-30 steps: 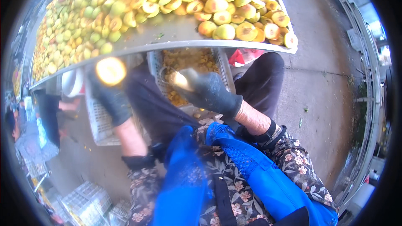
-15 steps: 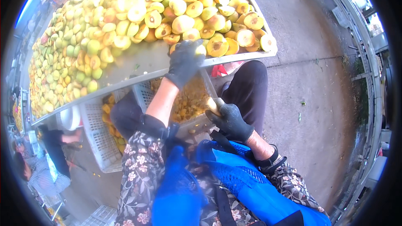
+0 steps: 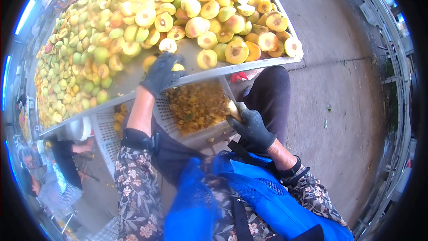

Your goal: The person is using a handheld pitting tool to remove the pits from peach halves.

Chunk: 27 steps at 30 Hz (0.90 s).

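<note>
A metal-edged tray (image 3: 249,66) is heaped with halved yellow-green peaches (image 3: 237,52). At its front edge, my gloved left hand (image 3: 162,72) has its fingers curled round a peach half (image 3: 177,67). My gloved right hand (image 3: 253,128) grips a wooden-handled tool (image 3: 232,111) beside my knee; the tool's working end is unclear. Below the tray, a pale crate (image 3: 215,130) holds small yellow scraps (image 3: 191,107).
A second slatted crate (image 3: 105,138) with yellow pieces stands left. A white bucket (image 3: 78,128) and a co-worker (image 3: 60,183) are at the far left. Concrete floor (image 3: 325,143) and railings (image 3: 397,107) lie right.
My left hand rose from beside my leg, where it held a cut peach, onto the tray, then shifted left. My right hand dropped from over the scrap crate toward my knee.
</note>
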Each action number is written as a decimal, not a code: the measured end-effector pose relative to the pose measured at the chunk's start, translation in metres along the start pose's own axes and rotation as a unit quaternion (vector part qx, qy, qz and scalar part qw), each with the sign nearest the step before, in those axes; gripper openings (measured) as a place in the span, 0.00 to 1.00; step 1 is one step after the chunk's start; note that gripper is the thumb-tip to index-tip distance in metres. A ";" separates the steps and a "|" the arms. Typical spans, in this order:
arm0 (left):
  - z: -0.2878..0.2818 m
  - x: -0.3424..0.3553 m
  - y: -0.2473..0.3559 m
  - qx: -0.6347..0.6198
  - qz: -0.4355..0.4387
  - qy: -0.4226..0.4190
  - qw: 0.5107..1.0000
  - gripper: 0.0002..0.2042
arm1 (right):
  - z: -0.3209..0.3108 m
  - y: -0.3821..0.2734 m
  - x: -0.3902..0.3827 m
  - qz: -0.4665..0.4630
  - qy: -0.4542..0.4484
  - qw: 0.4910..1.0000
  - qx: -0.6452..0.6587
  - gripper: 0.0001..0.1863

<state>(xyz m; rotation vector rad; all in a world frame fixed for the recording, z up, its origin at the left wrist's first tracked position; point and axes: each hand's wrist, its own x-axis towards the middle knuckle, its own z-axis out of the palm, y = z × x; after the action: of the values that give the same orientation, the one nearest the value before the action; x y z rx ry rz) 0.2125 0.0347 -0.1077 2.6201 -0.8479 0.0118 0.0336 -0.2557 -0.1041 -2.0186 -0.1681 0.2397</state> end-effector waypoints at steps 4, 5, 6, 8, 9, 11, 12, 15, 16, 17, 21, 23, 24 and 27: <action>-0.008 0.001 -0.009 0.076 0.028 -0.006 0.997 0.20 | 0.000 0.009 -0.006 -0.099 0.016 0.993 -0.059 0.18; -0.014 0.005 -0.005 0.074 -0.011 -0.074 0.994 0.20 | 0.001 0.012 -0.008 -0.196 0.032 0.974 -0.109 0.18; -0.023 0.007 0.001 0.074 -0.051 -0.140 0.986 0.20 | 0.000 0.006 -0.008 -0.201 0.031 0.973 -0.110 0.18; -0.024 -0.003 -0.009 0.041 -0.072 -0.112 0.990 0.19 | -0.002 -0.011 -0.009 0.017 -0.013 0.999 -0.024 0.17; -0.031 -0.005 -0.007 0.007 -0.087 -0.089 0.992 0.19 | 0.000 -0.011 -0.009 0.011 -0.013 1.000 -0.024 0.17; -0.052 -0.021 -0.004 -0.227 -0.236 -0.029 0.945 0.20 | 0.004 -0.005 -0.009 0.020 -0.018 1.000 0.010 0.16; -0.059 -0.026 0.002 -0.450 -0.354 0.027 0.820 0.21 | 0.005 -0.002 -0.009 0.016 -0.015 1.000 0.009 0.16; -0.065 -0.064 0.029 -0.038 -0.104 0.205 0.972 0.24 | 0.012 -0.007 -0.005 0.051 -0.027 0.998 0.004 0.16; -0.061 -0.068 0.043 -0.126 -0.114 0.229 0.958 0.24 | 0.014 -0.014 0.000 0.004 -0.011 1.000 -0.028 0.14; -0.059 -0.073 0.058 -0.124 -0.117 0.230 0.958 0.24 | 0.016 -0.021 0.005 -0.042 0.006 0.997 -0.060 0.14; -0.077 -0.092 0.134 -0.603 -0.214 0.365 0.676 0.26 | 0.029 -0.077 0.025 -0.136 -0.011 0.989 -0.060 0.14; -0.084 -0.095 0.161 -0.496 -0.238 0.404 0.731 0.25 | 0.033 -0.102 0.027 -0.182 -0.012 0.982 -0.051 0.14; -0.087 -0.098 0.169 -0.436 -0.253 0.422 0.754 0.25 | 0.035 -0.115 0.028 -0.233 -0.002 0.969 -0.086 0.14; -0.093 -0.104 0.183 -0.284 -0.299 0.454 0.790 0.24 | 0.048 -0.126 0.030 -0.274 0.008 0.953 -0.129 0.15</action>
<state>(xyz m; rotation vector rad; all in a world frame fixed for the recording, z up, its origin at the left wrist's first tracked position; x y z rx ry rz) 0.0341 -0.0087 0.0307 1.8204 0.2984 0.6691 0.0492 -0.1517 -0.0146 -2.1382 -0.7692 -0.1613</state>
